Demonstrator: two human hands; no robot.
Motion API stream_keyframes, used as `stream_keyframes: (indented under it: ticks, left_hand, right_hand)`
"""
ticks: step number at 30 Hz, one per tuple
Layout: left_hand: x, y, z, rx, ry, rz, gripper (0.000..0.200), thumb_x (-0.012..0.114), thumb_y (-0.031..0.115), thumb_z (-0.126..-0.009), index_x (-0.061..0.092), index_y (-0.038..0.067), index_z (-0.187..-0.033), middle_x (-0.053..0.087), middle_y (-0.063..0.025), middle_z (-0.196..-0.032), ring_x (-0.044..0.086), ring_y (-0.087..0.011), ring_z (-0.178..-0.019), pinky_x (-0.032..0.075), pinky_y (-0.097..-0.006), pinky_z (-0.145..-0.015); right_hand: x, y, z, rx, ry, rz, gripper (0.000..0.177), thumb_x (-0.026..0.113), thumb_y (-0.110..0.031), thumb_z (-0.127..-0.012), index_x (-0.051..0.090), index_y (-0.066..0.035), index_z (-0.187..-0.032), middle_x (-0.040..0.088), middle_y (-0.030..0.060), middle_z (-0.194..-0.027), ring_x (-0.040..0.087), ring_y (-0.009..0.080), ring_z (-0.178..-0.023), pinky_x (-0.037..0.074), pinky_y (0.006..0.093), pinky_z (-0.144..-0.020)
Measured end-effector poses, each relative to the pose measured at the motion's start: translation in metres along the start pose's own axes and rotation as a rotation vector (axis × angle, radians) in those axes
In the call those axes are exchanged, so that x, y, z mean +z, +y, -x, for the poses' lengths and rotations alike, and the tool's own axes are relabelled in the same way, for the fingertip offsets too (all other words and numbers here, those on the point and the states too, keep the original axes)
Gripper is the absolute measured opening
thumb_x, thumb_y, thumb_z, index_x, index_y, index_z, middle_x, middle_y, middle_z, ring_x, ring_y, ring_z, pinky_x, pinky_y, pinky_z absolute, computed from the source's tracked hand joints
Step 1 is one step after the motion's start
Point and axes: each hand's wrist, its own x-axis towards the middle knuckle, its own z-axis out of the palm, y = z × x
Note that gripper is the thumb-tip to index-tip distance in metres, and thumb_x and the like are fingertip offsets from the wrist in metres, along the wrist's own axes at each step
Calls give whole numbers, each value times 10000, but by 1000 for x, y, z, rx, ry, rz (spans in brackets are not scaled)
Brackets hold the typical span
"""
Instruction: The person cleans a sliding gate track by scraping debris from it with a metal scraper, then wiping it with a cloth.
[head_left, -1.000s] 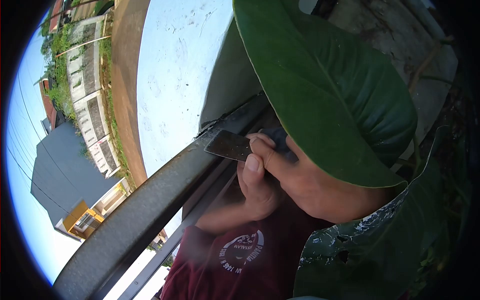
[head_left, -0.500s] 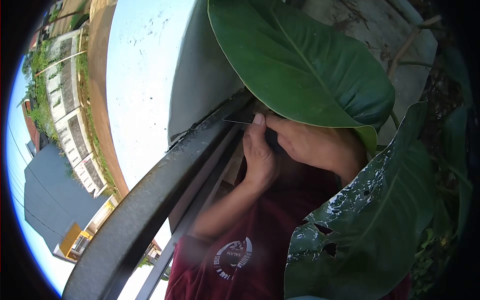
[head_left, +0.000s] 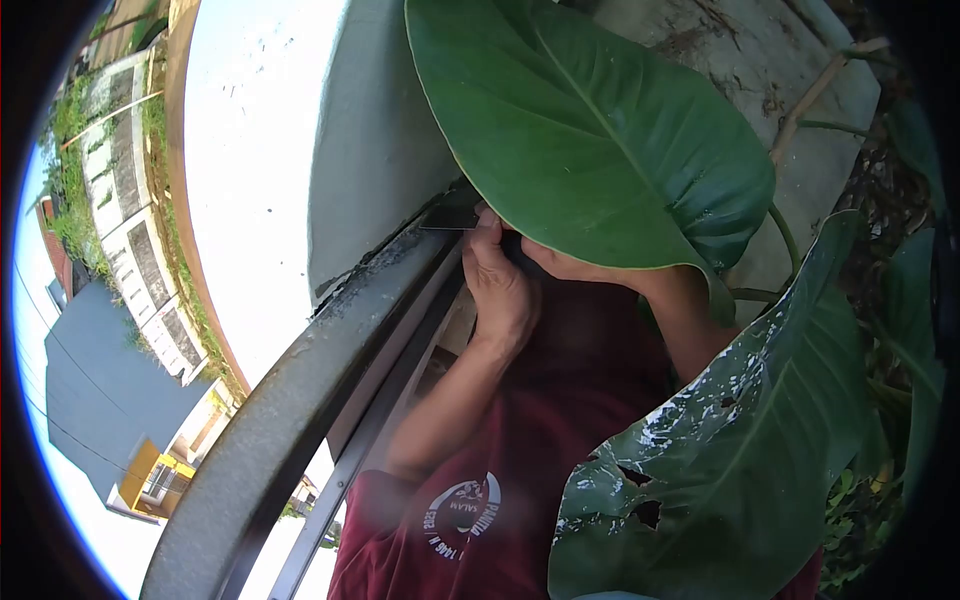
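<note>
My left hand (head_left: 502,285) is closed, its thumb pressed on a thin, flat dark plate (head_left: 448,217) with a bright straight edge. That plate lies against the grey metal rail (head_left: 290,400), where the rail meets the pale wall (head_left: 375,150). Close beside it, my right hand (head_left: 565,264) reaches in from the right. A large green leaf (head_left: 600,130) covers most of its fingers, so what they hold is hidden.
A second big leaf (head_left: 740,450), torn and spotted white, hangs over the right forearm. Behind the leaves are a stained slab (head_left: 830,110) and a brown branch (head_left: 800,105). Beyond the rail, a block wall (head_left: 125,220) and a dark roof (head_left: 110,380) show below.
Both hands and the thin plate appear farther up and left in the view. The right hand's fingers have slipped farther behind the leaf. The wall and rail have also shifted left.
</note>
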Motion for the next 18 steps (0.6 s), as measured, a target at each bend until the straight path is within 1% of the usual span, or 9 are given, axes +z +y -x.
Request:
stream_keyframes:
  ticks: [1,3,5,6,9,10,13,14,18]
  left_hand:
    - [-1,-1,-4,-99,-37,178,355,389,303,-1019,514,-9,-1134,564,-90,-1185,564,-202,-1074,444,-354,-943]
    - [-2,-18,-2,-150,-3,275,431,358,367,-1015,526,2,-1171,571,-88,-1177,542,-189,-1107,419,-340,-976]
    - [-6,-25,0,-180,-26,341,455,354,383,-1015,529,7,-1200,570,-86,-1192,531,-188,-1126,403,-335,-995]
    - [-4,-10,-4,-182,46,288,456,363,389,-1014,536,15,-1208,572,-87,-1184,525,-187,-1135,402,-337,-998]
    - [-7,-9,-4,-145,-37,269,468,372,406,-1012,535,11,-1203,571,-91,-1197,540,-192,-1126,413,-334,-986]
    - [-1,0,0,-155,-30,339,374,435,370,-1003,545,20,-1076,546,-51,-1020,512,-151,-1006,403,-311,-929]
    - [3,11,1,-321,95,461,360,429,359,-1002,544,23,-1058,548,-39,-1006,518,-153,-985,403,-309,-927]
    - [-2,11,-2,-221,-10,434,342,425,344,-998,542,27,-1045,549,-40,-1001,516,-151,-990,402,-306,-927]
    - [7,12,0,-191,-8,420,330,414,329,-996,548,29,-1026,560,-46,-1001,519,-148,-981,402,-301,-926]
  right_hand:
    - [-9,-2,-10,0,3,-9,227,614,-133,-795,687,-138,-1009,648,108,-869,634,300,-750,502,429,-684]
    - [-50,-5,-23,199,-286,-305,217,615,-139,-796,689,-140,-1000,650,106,-860,638,304,-758,503,430,-690]
    - [-44,-9,-34,253,-297,-312,223,616,-145,-794,691,-139,-1004,644,101,-829,632,302,-735,502,430,-682]
    - [-43,-13,-35,285,-304,-318,226,616,-147,-794,692,-138,-1007,641,98,-814,630,301,-723,501,431,-678]
    - [-19,-14,-21,200,-182,-234,231,617,-147,-790,698,-135,-1007,648,95,-800,634,302,-713,501,431,-665]
    - [-45,-14,-30,277,-315,-360,237,621,-142,-775,700,-121,-998,643,97,-783,629,301,-702,497,432,-653]
    - [-57,-21,-37,280,-363,-216,230,620,-139,-779,702,-117,-992,641,108,-766,627,301,-692,495,435,-649]
    - [-56,-22,-35,276,-338,-224,230,619,-138,-779,702,-117,-992,641,109,-767,627,302,-692,495,435,-649]
    - [-52,-19,-31,267,-272,-238,230,618,-136,-778,702,-116,-992,643,110,-770,628,303,-695,496,436,-650]
